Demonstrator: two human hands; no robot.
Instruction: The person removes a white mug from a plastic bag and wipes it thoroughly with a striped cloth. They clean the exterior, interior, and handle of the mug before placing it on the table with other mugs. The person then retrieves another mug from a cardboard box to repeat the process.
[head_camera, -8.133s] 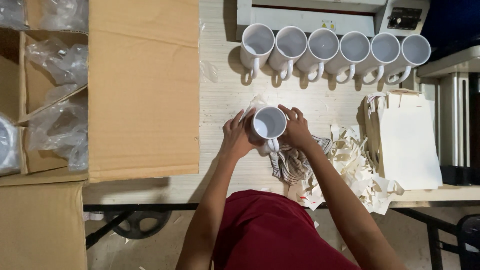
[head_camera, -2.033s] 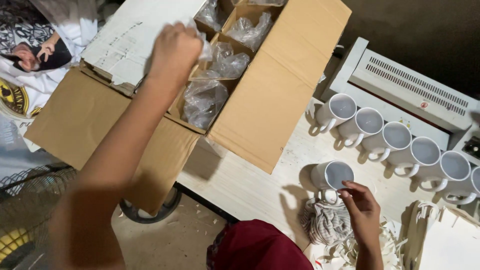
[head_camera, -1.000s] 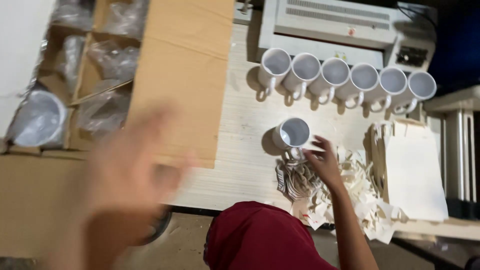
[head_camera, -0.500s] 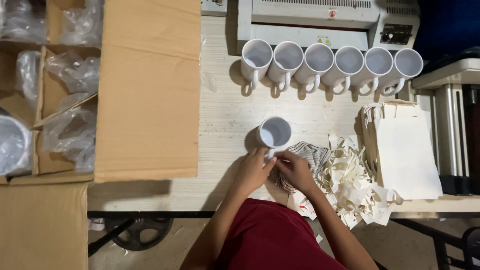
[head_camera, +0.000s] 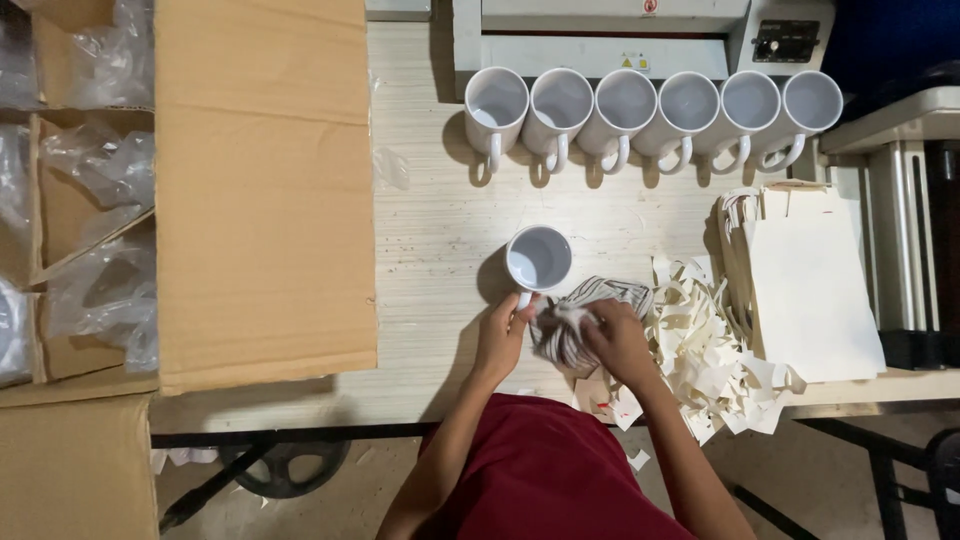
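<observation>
Both hands, left (head_camera: 500, 335) and right (head_camera: 615, 340), close their grip on a striped cloth (head_camera: 585, 315) beside the mug (head_camera: 538, 258). The left perhaps touches the handle. Paper scraps (head_camera: 710, 350) crowd the right; six mugs (head_camera: 655, 105) line the bench (head_camera: 430, 230).

Warm, bright top light on the table (head_camera: 430, 230), mugs (head_camera: 650, 105) throwing short soft shadows down-left, floor and right edge falling dim, sharp focus overall, mild wide-angle bend at frame edges, no glare or motion blur.
</observation>
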